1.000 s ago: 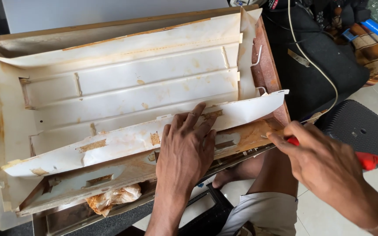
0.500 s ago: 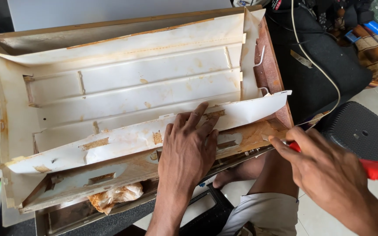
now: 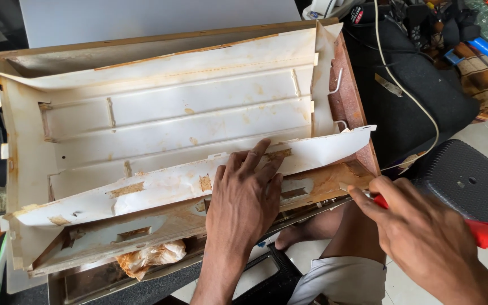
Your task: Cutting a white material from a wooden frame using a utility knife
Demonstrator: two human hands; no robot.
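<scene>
Presently the left hand (image 3: 244,197) lies flat, fingers spread wide, on the peeled-back white liner sheet (image 3: 193,183) along the near edge of the rust-stained white panel (image 3: 182,113), pressing it down. Just beside it, at the near right corner, the right hand (image 3: 419,234) is wrapped around a red-handled tool (image 3: 484,232), whose tip sits against the brown, glue-stained strip (image 3: 323,183) under the sheet. Crumpled paper (image 3: 151,257) sits below the near edge. A black stool (image 3: 464,178) stands to the right.
</scene>
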